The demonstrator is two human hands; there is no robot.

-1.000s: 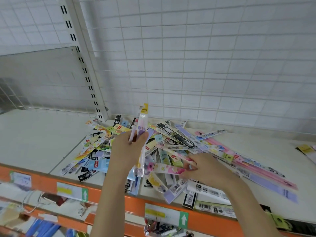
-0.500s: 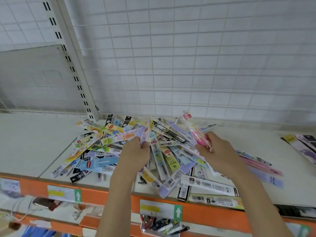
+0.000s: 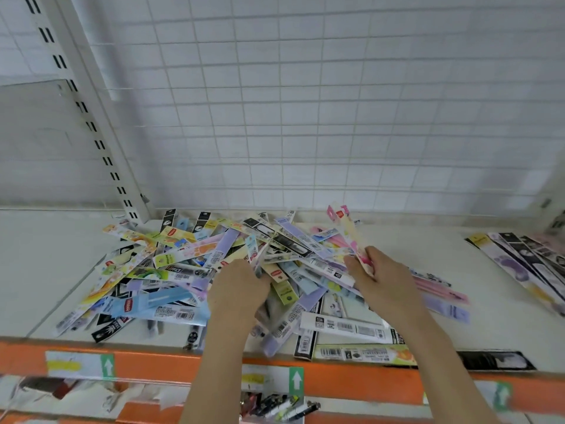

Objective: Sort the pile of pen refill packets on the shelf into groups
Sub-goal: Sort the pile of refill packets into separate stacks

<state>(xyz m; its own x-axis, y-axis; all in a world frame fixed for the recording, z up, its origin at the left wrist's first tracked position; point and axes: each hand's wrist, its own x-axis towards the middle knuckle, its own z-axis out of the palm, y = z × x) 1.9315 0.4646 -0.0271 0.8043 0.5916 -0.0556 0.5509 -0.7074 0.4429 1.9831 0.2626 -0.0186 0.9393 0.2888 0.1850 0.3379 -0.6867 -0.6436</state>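
A jumbled pile of pen refill packets (image 3: 171,270) in many colours covers the middle of the white shelf (image 3: 46,264). My left hand (image 3: 238,289) is down in the pile's centre and grips a packet (image 3: 260,255) that sticks up from its fingers. My right hand (image 3: 385,283) is at the pile's right side and holds a small bunch of pink and yellow packets (image 3: 348,231) raised above the others.
A row of dark and purple packets (image 3: 519,258) lies apart at the shelf's right end. An orange front rail (image 3: 153,362) with price labels edges the shelf. A white wire-grid back panel (image 3: 305,117) and a slotted upright (image 3: 91,123) stand behind. More goods sit on the shelf below.
The packet my left hand held upright went down into the pile. My right hand lifted pink packets from the pile and carried them rightward.
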